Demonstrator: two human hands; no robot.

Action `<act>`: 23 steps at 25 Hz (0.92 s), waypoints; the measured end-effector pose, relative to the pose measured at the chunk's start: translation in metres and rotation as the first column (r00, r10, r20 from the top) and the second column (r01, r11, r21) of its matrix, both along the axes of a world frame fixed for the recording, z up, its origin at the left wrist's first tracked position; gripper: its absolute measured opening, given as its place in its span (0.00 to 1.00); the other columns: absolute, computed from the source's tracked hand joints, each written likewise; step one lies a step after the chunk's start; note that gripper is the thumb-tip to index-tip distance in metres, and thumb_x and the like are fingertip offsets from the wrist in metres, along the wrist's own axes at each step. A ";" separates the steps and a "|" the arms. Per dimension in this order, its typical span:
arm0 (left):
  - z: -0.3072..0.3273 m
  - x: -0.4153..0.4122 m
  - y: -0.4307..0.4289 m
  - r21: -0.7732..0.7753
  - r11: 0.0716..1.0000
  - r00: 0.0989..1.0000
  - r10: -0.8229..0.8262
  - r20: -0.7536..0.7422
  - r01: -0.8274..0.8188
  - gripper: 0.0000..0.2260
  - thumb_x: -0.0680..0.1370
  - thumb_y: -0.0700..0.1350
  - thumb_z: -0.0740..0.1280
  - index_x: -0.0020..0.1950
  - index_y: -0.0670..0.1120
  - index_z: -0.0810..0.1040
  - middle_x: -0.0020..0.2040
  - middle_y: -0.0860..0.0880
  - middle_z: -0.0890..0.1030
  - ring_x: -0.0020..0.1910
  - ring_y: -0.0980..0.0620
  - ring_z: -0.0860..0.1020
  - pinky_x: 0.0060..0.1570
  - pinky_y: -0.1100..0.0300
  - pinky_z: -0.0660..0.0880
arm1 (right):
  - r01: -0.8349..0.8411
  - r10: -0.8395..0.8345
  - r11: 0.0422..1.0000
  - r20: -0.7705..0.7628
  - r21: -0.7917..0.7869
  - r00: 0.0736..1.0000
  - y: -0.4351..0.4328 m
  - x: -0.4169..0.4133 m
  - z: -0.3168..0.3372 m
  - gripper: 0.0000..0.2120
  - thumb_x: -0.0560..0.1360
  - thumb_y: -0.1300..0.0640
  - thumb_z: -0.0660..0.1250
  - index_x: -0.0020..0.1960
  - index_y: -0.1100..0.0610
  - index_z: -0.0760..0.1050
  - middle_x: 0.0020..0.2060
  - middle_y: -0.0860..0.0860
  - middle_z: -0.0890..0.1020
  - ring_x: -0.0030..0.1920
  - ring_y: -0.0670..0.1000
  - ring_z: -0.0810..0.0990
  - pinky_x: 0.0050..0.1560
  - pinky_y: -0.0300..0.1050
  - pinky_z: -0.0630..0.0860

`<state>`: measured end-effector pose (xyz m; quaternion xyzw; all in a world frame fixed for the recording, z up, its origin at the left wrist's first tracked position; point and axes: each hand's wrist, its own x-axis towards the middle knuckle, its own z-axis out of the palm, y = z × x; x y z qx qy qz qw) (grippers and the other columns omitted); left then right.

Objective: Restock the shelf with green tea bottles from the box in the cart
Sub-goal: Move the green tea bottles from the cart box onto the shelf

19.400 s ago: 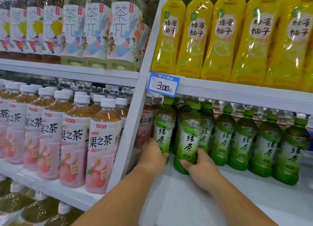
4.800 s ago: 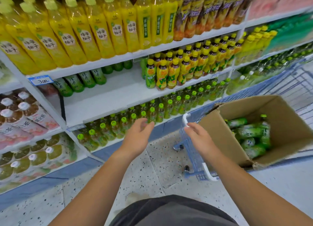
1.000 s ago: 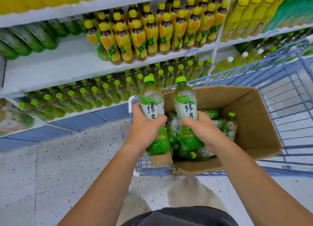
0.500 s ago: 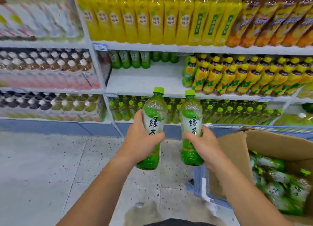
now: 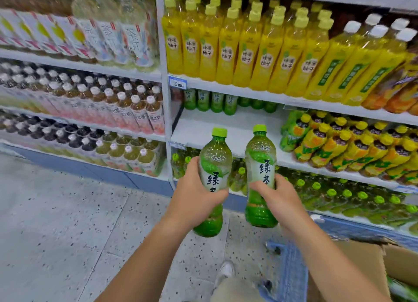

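Facing the white shelf (image 5: 237, 129), mostly bare, with only a short row of green tea bottles (image 5: 217, 102) along its far left. Down at near right, the brown box (image 5: 398, 263) sitting in the blue cart (image 5: 294, 279), just a corner in view. Out front, near the shelf, holding two upright and side by side, not touching: left bottle (image 5: 213, 166) wrapped at the label by the left hand (image 5: 194, 197), right bottle (image 5: 260, 157) gripped mid-body by the right hand (image 5: 278, 197), fingers curled round.
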<state>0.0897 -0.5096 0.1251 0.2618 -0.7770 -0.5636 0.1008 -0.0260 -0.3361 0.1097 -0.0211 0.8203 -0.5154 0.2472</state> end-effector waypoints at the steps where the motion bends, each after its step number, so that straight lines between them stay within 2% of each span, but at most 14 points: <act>1: -0.006 -0.015 -0.004 0.002 1.000 1.000 0.005 0.011 -0.005 0.29 0.64 0.51 0.79 0.59 0.64 0.70 0.49 0.68 0.80 0.45 0.67 0.81 0.35 0.73 0.76 | -0.005 0.005 1.000 -0.001 -0.001 1.000 -0.005 -0.012 -0.006 0.11 0.68 0.47 0.74 0.48 0.47 0.78 0.42 0.47 0.85 0.41 0.50 0.84 0.42 0.50 0.81; 4: -0.028 -0.063 -0.018 -0.013 1.000 1.000 0.001 0.018 -0.001 0.29 0.63 0.51 0.80 0.59 0.64 0.70 0.49 0.68 0.80 0.46 0.68 0.80 0.36 0.74 0.75 | 0.003 -0.003 1.000 0.002 -0.006 1.000 -0.011 -0.050 -0.030 0.11 0.69 0.48 0.74 0.50 0.46 0.79 0.44 0.46 0.85 0.43 0.49 0.84 0.44 0.51 0.81; 7: -0.055 -0.107 -0.034 -0.065 0.998 0.999 -0.023 0.022 0.025 0.26 0.62 0.52 0.79 0.54 0.66 0.70 0.48 0.67 0.81 0.45 0.67 0.80 0.36 0.75 0.74 | -0.007 0.008 1.000 0.014 -0.022 1.000 -0.016 -0.088 -0.054 0.16 0.63 0.42 0.75 0.49 0.43 0.80 0.41 0.41 0.85 0.40 0.44 0.85 0.45 0.51 0.83; 9: -0.072 -0.137 -0.045 -0.103 0.993 0.998 -0.049 0.026 0.052 0.26 0.63 0.50 0.80 0.54 0.63 0.71 0.46 0.63 0.82 0.44 0.68 0.80 0.36 0.75 0.73 | 0.006 -0.006 0.999 -0.014 -0.031 1.000 -0.020 -0.111 -0.073 0.21 0.59 0.39 0.74 0.50 0.43 0.80 0.41 0.40 0.86 0.41 0.44 0.85 0.46 0.51 0.83; 13: -0.110 -0.194 -0.067 -0.147 0.986 0.997 -0.081 -0.018 0.077 0.26 0.64 0.48 0.81 0.55 0.60 0.72 0.47 0.60 0.81 0.44 0.70 0.78 0.36 0.76 0.72 | 0.073 -0.080 0.995 -0.099 -0.070 0.992 -0.034 -0.158 -0.114 0.18 0.61 0.44 0.75 0.49 0.45 0.79 0.41 0.39 0.85 0.42 0.43 0.84 0.41 0.46 0.81; 17: -0.158 -0.262 -0.087 -0.172 0.983 0.985 -0.086 -0.150 0.060 0.26 0.64 0.46 0.81 0.53 0.63 0.70 0.47 0.62 0.81 0.45 0.70 0.78 0.38 0.76 0.72 | 0.100 -0.118 0.992 -0.285 -0.075 0.951 -0.058 -0.214 -0.164 0.19 0.59 0.41 0.72 0.49 0.44 0.78 0.41 0.34 0.83 0.38 0.37 0.82 0.34 0.40 0.76; 20: -0.187 -0.308 -0.101 -0.196 0.976 0.955 -0.140 -0.260 0.090 0.27 0.66 0.45 0.81 0.55 0.63 0.70 0.49 0.66 0.81 0.48 0.70 0.79 0.44 0.73 0.74 | 0.101 -0.142 0.987 -0.391 -0.123 0.909 -0.078 -0.256 -0.204 0.17 0.62 0.45 0.75 0.49 0.45 0.77 0.41 0.41 0.85 0.39 0.40 0.83 0.39 0.45 0.80; 23: -0.212 -0.337 -0.110 -0.227 0.969 0.917 -0.175 -0.358 0.096 0.29 0.67 0.41 0.80 0.59 0.59 0.70 0.51 0.63 0.80 0.49 0.73 0.77 0.44 0.79 0.71 | 0.100 -0.164 0.983 -0.478 -0.156 0.863 -0.095 -0.281 -0.235 0.17 0.63 0.46 0.75 0.49 0.47 0.76 0.44 0.44 0.85 0.42 0.43 0.83 0.41 0.45 0.79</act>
